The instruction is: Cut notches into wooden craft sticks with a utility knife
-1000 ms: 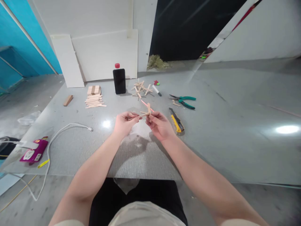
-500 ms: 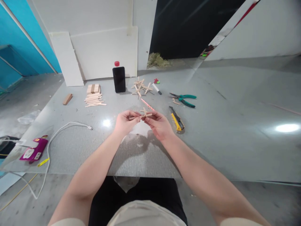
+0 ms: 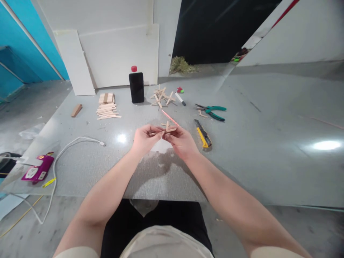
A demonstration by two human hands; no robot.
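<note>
While both forearms reach in from the near edge of the grey table (image 3: pixel 247 161), the hands meet above it, close together. Left hand (image 3: pixel 146 139): thumb and fingers pinched closed on the left part of a small assembly of crossed wooden sticks (image 3: pixel 170 129). Right hand (image 3: pixel 184 142): thumb and fingertips also closed, gripping the same piece from its right; exact contacts too small to tell. The piece sits between the hands, its arms splayed, one pointing away from the person. Just beyond lies a red-patterned stick (image 3: pixel 169 117). Right of the right hand, a yellow utility knife (image 3: pixel 203 134); farther out, green-handled pliers (image 3: pixel 214 112) beside a few wooden scraps (image 3: pixel 202 114). Beyond the hands, a heap of crossed sticks (image 3: pixel 160 97), a white marker (image 3: pixel 180 99) near its right side. Left of the heap, a black slab (image 3: pixel 136 87) stands upright, red cap (image 3: pixel 134 68) showing above. Farther left, a banded stick bundle (image 3: pixel 106 98) with loose sticks (image 3: pixel 108 111) on its near side; then a brown block (image 3: pixel 76 110).
</note>
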